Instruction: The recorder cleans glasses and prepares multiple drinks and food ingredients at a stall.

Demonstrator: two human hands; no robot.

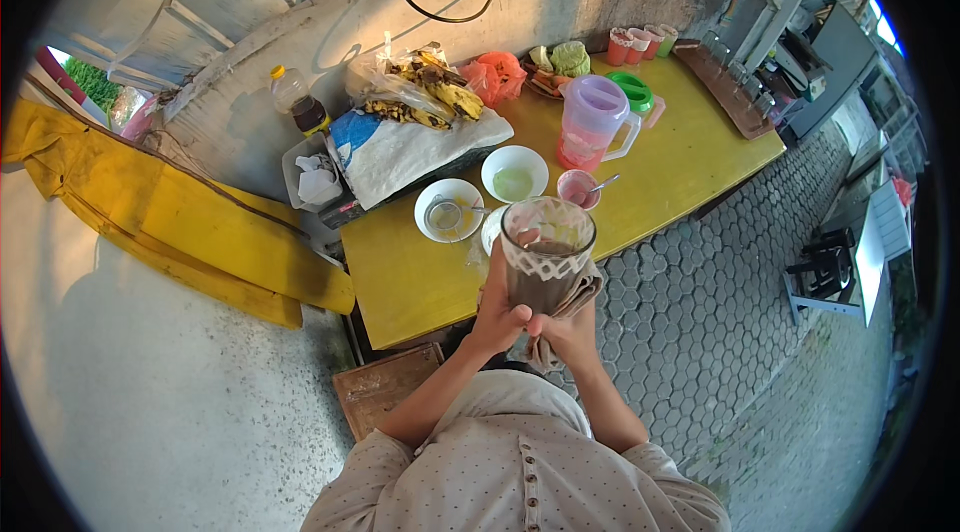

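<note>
One clear glass [547, 254] and one brownish cloth [572, 300] were held w/ both hands, above the near edge of the yellow table [400, 277]. The left hand [499, 317] was closed round the glass's lower left side, thumb at the base. The right hand [568, 330] was wrapped under the base w/ the cloth bunched between palm and glass, fingers curled shut on it. The glass was kept upright, long axis approx. vertical, mouth pointed up toward the camera. A dark brown fill was seen in its lower part; the upper part looked empty.

Just beyond the hands, three bowls were counted: one white bowl [449, 210] w/ a small strainer in it, one white bowl [514, 174] of pale green liquid, and one small pink bowl [578, 188] w/ a spoon in it. Farther off, one pink-and-clear jug [592, 122] w/ reddish liquid at the bottom was seen, w/ one green lid [632, 91] behind it. At the far right, three small cups [640, 44] were set in a row. Far left of the hands, one bunch of overripe bananas [432, 92] in a plastic bag and one bottle [298, 102] of dark liquid w/ a yellow cap were seen.
</note>
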